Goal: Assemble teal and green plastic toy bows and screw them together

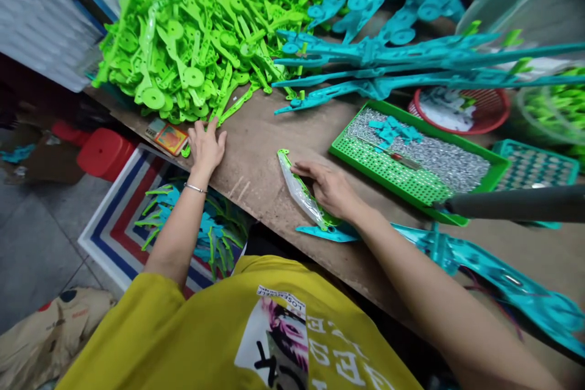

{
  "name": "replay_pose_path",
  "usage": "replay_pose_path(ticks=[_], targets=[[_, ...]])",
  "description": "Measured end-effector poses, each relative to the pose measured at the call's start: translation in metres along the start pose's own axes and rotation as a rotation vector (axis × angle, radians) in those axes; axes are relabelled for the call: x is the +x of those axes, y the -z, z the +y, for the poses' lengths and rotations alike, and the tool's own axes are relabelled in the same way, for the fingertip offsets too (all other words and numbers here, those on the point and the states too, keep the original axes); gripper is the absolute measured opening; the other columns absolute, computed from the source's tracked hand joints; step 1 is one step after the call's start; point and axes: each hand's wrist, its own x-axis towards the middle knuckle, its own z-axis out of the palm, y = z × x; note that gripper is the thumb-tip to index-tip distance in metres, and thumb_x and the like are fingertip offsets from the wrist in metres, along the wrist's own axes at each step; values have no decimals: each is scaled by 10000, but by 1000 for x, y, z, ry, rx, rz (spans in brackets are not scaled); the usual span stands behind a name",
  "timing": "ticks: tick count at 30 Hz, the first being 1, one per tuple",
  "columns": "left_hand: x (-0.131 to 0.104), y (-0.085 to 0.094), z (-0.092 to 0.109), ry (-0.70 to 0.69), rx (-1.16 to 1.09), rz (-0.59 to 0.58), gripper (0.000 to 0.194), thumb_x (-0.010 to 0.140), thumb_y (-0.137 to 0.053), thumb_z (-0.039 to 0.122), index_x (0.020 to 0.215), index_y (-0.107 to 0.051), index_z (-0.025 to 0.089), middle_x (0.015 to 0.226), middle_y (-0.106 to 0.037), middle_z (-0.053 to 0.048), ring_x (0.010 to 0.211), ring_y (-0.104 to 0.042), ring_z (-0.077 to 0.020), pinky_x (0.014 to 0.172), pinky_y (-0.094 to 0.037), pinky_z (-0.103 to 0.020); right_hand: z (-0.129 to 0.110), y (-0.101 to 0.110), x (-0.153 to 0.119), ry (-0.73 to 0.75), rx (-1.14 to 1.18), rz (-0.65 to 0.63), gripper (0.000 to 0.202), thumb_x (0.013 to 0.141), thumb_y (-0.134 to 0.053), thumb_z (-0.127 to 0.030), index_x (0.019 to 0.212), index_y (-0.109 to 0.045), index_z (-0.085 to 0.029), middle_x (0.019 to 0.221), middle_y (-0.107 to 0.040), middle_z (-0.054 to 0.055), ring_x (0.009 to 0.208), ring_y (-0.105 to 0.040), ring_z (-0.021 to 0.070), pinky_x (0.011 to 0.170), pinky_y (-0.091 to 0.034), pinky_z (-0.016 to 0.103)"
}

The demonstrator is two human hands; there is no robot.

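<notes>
At the front edge of the green heap, my left hand (208,145) lies palm down with its fingers spread. Its fingertips touch or nearly touch a slim green plastic part (237,103). My right hand (333,190) is closed on a curved green plastic part with a clear, shiny cover (299,189), which rests on the brown tabletop (256,164). The thumb and part of the grip are hidden under the hand. Just below it, a flat turquoise plastic piece (329,233) lies near the table edge.
A tall heap of green parts (183,55) fills the back left, with long turquoise frames (388,55) beside it. A green tray (384,167) holds small metal pieces; a red basket (493,113) stands behind. Below the table, a striped bag (123,219) holds green-and-turquoise pieces. A dark bar (521,202) juts in from the right.
</notes>
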Motion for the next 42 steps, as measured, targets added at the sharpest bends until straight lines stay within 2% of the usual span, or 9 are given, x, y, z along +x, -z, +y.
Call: replay_pose_path(ticks=[7, 12, 16, 20, 24, 28, 33, 36, 42], targets=[[-25, 0, 5, -33, -99, 6, 324, 865, -608, 252, 1183, -646, 203, 1105, -620, -113, 1060, -601, -280, 980, -475, -458, -3, 2, 1, -17, 3, -1, 602, 744, -415, 17, 1298, -578, -154, 1212, -741, 76, 1211, -668, 242, 1063, -520, 486], [-37, 5, 8, -32, -329, -52, 490, 828, -660, 253, 1298, -539, 184, 986, -690, -52, 857, -646, -183, 896, -521, -352, -2, 3, 0, -14, -8, -4, 603, 729, -414, 14, 1279, -584, -165, 1224, -739, 66, 1213, -667, 237, 1063, -523, 472], [-42, 11, 28, -135, -167, -4, 467, 839, -680, 333, 1280, -605, 201, 1188, -624, -127, 1107, -591, -275, 1004, -463, -462, -3, 3, 0, -23, -5, 3, 604, 727, -430, 9, 1275, -603, -176, 1238, -732, 76, 1193, -678, 243, 1054, -532, 483], [-40, 8, 41, -268, -60, -133, 295, 874, -663, 374, 1144, -680, 256, 1385, -528, -131, 1289, -489, -334, 1053, -417, -537, -4, 3, 0, -29, -3, 5, 608, 726, -429, 13, 1272, -620, -172, 1240, -731, 82, 1188, -681, 240, 1051, -539, 478], [-35, -5, 30, -104, -179, -18, 100, 874, -552, 177, 941, -623, 201, 1118, -623, -121, 1118, -602, -254, 974, -509, -424, -2, 0, -1, -10, -22, 20, 593, 720, -418, 22, 1258, -611, -137, 1238, -730, 99, 1186, -682, 241, 1034, -549, 458], [-36, -4, 15, 45, -398, 90, 278, 864, -501, 180, 1142, -514, 190, 1124, -619, -112, 1026, -647, -205, 892, -560, -355, 1, -2, -1, -9, -13, 34, 601, 725, -413, 27, 1271, -585, -153, 1206, -746, 72, 1181, -685, 233, 1034, -546, 451], [-32, 18, -13, 228, -183, 313, 497, 731, -453, 49, 1211, -499, 168, 1302, -564, -195, 1320, -486, -338, 1143, -340, -615, 1, -1, -2, -10, -4, 21, 616, 713, -415, 27, 1271, -586, -173, 1220, -742, 65, 1188, -681, 236, 1027, -550, 461], [-32, 23, -28, 311, -164, 226, 565, 667, -481, 42, 1217, -487, 170, 1266, -610, -206, 1265, -543, -357, 1113, -352, -663, 0, 0, -2, -14, -6, 21, 622, 711, -416, 24, 1273, -585, -179, 1203, -748, 64, 1189, -681, 238, 1033, -547, 468], [-47, 12, -29, 312, -709, -36, 610, 713, -406, 106, 1306, -371, 244, 1061, -730, -72, 877, -725, -171, 835, -601, -368, -1, 1, -1, -21, -12, 15, 613, 721, -427, 11, 1279, -591, -182, 1198, -750, 62, 1196, -678, 239, 1042, -545, 469]])
